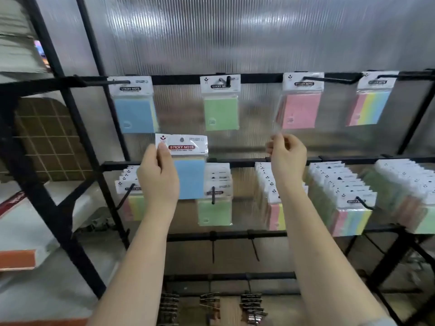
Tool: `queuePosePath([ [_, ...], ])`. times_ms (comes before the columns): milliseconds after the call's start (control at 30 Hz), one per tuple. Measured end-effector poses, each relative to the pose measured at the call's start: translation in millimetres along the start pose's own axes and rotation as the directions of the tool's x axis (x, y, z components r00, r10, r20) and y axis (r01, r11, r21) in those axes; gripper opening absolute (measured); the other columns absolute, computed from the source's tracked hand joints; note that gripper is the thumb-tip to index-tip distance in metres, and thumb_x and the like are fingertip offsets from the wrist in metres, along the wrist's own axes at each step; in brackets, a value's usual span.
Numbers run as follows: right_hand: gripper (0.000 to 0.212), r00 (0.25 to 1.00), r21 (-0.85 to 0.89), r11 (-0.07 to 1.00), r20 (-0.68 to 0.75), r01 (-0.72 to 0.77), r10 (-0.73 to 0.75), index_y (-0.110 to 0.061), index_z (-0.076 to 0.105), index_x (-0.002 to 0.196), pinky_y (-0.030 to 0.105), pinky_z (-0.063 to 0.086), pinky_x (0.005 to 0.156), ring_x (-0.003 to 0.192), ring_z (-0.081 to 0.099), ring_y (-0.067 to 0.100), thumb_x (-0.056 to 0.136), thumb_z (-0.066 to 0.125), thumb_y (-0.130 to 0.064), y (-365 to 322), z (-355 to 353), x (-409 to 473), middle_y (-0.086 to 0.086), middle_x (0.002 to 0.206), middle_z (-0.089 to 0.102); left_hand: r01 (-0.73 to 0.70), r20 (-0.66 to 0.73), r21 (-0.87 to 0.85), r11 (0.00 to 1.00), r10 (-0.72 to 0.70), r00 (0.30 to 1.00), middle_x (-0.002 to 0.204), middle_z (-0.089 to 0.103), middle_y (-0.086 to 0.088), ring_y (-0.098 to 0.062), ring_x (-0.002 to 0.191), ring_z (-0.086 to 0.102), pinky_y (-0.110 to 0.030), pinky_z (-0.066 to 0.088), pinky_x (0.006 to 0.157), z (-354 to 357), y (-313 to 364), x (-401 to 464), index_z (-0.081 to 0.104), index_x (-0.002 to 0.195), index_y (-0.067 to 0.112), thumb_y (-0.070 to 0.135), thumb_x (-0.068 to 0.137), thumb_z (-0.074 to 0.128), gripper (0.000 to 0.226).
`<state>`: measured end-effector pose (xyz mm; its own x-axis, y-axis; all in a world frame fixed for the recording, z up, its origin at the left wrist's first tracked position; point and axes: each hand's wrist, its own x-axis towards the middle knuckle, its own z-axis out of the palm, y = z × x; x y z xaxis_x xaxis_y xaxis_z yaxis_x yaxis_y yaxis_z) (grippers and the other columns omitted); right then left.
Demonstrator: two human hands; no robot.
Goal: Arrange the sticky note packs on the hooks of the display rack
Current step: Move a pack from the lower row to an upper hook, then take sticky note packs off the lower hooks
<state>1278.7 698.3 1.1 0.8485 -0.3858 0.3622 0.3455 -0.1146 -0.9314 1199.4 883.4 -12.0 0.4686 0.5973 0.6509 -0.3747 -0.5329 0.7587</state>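
Black display rack (235, 78) fronts ribbed translucent panel. Top rail: four hooks, one pack each. Middle rail: hooks crowded with packs. Left hand (158, 177) grips blue sticky note pack (186, 168) between the rails, toward rack's left end. Right hand (286, 152) pinches bottom corner of pink pack (300, 107) hanging on top rail.

Your left grip (160, 175) holds a blue sticky note pack (188, 170) with a white header card bearing a red "STICKY NOTE" label. Above that grip hangs another blue pack (135, 114); to its upper right, a green pack (220, 114). Just above your right grip (283, 151) hangs a pink pack (300, 111), and further right a pastel rainbow-striped pack (369, 109). The display rack (259, 78) is black.
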Motion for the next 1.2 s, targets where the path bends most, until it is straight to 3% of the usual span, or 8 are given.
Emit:
queuePosePath([
  [200, 0.03, 0.997, -0.168, 0.986, 0.07, -0.007, 0.019, 0.003, 0.059, 0.078, 0.035, 0.039, 0.062, 0.067, 0.049, 0.029, 0.095, 0.046, -0.019, 18, 41, -73, 0.016, 0.072, 0.06, -0.072, 0.072, 0.013, 0.997, 0.07, 0.995, 0.061, 0.037, 0.006, 0.003, 0.054, 0.039, -0.015, 0.03, 0.051, -56, -25, 44, 0.031, 0.064, 0.016, 0.02, 0.102, 0.036, 0.039],
  [267, 0.028, 0.991, -0.223, 0.973, 0.112, -0.052, 0.078, -0.002, 0.061, 0.081, 0.027, 0.036, 0.058, 0.065, 0.047, 0.017, 0.096, 0.045, -0.021, 27, 49, -87, 0.005, 0.071, 0.057, -0.091, 0.082, -0.009, 0.996, 0.091, 0.992, 0.063, 0.038, 0.007, 0.001, 0.055, 0.037, -0.016, 0.029, 0.054, -68, -29, 57, 0.037, 0.068, 0.01, 0.023, 0.102, 0.037, 0.036],
  [400, 0.027, 0.976, -0.309, 0.945, 0.151, -0.102, 0.154, -0.014, 0.062, 0.115, 0.024, 0.041, 0.079, 0.094, 0.056, 0.011, 0.099, 0.046, -0.027, 40, 56, -104, -0.003, 0.104, 0.065, -0.1, 0.048, -0.119, 0.988, 0.106, 0.993, 0.063, 0.039, 0.011, 0.005, 0.055, 0.041, -0.01, 0.032, 0.053, -83, -23, 74, 0.039, 0.068, 0.017, 0.023, 0.1, 0.044, 0.033],
  [567, 0.028, 0.976, -0.338, 0.936, 0.154, -0.094, 0.154, -0.013, 0.06, 0.12, 0.024, 0.038, 0.079, 0.095, 0.054, 0.009, 0.098, 0.046, -0.026, 37, 66, -102, -0.007, 0.101, 0.06, -0.124, -0.08, -0.221, 0.967, 0.109, 0.991, 0.064, 0.044, 0.011, 0.004, 0.057, 0.043, -0.012, 0.034, 0.055, -90, -15, 96, 0.041, 0.069, 0.025, 0.024, 0.096, 0.053, 0.03],
  [733, 0.027, 0.979, -0.348, 0.934, 0.142, -0.086, 0.143, -0.011, 0.061, 0.118, 0.021, 0.039, 0.071, 0.089, 0.055, 0.009, 0.097, 0.048, -0.022, 36, 70, -94, -0.004, 0.101, 0.063, -0.166, -0.132, -0.199, 0.966, 0.141, 0.981, 0.07, 0.052, 0.012, -0.011, 0.071, 0.056, -0.037, 0.048, 0.061, -92, -11, 113, 0.043, 0.072, 0.03, 0.037, 0.094, 0.052, 0.025],
  [933, 0.029, 0.976, -0.37, 0.927, 0.177, -0.056, 0.13, -0.009, 0.06, 0.12, 0.022, 0.042, 0.073, 0.089, 0.055, 0.009, 0.096, 0.049, -0.02, 38, 70, -91, 0.002, 0.109, 0.065, -0.209, -0.171, -0.217, 0.953, 0.174, 0.97, 0.084, 0.061, 0.021, 0.0, 0.083, 0.066, -0.018, 0.052, 0.064, -92, -2, 118, 0.049, 0.078, 0.033, 0.035, 0.092, 0.056, 0.016],
  [1067, 0.031, 0.975, -0.383, 0.923, 0.184, -0.041, 0.12, -0.009, 0.059, 0.123, 0.015, 0.037, 0.061, 0.076, 0.052, -0.003, 0.096, 0.049, -0.019, 40, 69, -88, 0.004, 0.115, 0.064, -0.195, -0.209, -0.234, 0.952, 0.147, 0.967, 0.083, 0.06, 0.023, 0.008, 0.078, 0.063, -0.011, 0.048, 0.062, -91, 2, 121, 0.054, 0.078, 0.026, 0.032, 0.092, 0.058, 0.016],
  [1200, 0.03, 0.976, -0.372, 0.926, 0.169, -0.065, 0.136, -0.01, 0.059, 0.122, 0.026, 0.041, 0.074, 0.097, 0.056, 0.01, 0.095, 0.049, -0.019, 42, 67, -88, 0.005, 0.115, 0.065, -0.171, -0.191, -0.242, 0.955, 0.126, 0.974, 0.081, 0.06, 0.016, 0.007, 0.077, 0.064, -0.01, 0.048, 0.059, -88, 0, 123, 0.055, 0.084, 0.012, 0.028, 0.091, 0.059, 0.018],
])
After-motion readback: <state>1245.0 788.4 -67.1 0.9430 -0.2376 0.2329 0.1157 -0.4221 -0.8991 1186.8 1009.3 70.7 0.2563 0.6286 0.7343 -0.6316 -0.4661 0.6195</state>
